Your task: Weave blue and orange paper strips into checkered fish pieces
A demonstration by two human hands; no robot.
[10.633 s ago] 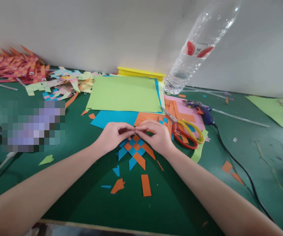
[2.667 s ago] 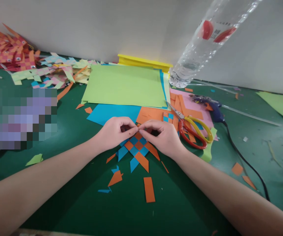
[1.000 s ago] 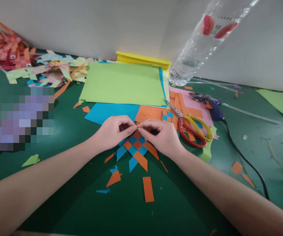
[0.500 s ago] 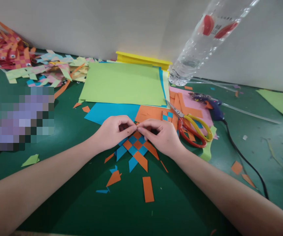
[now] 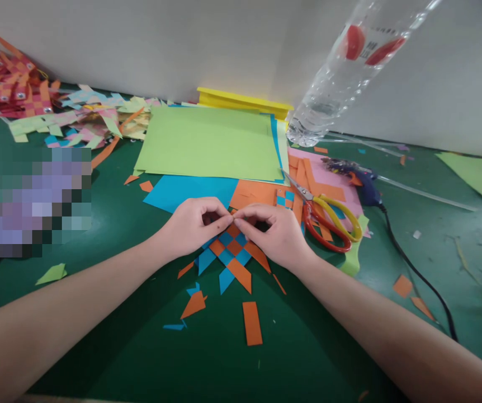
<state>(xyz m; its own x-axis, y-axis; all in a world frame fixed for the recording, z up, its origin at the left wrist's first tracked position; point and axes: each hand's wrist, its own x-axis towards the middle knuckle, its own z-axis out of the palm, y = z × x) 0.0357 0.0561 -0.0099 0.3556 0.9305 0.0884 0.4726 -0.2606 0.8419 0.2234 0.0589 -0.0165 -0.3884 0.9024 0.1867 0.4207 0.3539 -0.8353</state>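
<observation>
Blue and orange paper strips are woven into a checkered piece (image 5: 235, 246), its loose pointed ends fanned toward me on the green table. Over the far end of this weave, my left hand (image 5: 197, 226) has thumb and forefinger closed in a pinch. My right hand (image 5: 272, 229) pinches too, and the fingertips of both hands meet there. Whatever is between them is too small or hidden to make out. Close by lie an orange paper rectangle (image 5: 252, 323) and an orange scrap (image 5: 193, 305).
Behind my hands lies a stack of green paper (image 5: 209, 143) over blue sheets. To the right are scissors (image 5: 329, 218) with red and yellow handles, a corded glue gun (image 5: 362, 182) and a clear bottle (image 5: 341, 78). Paper weavings (image 5: 10, 84) pile up back left; a blurred-out object (image 5: 35, 204) lies left.
</observation>
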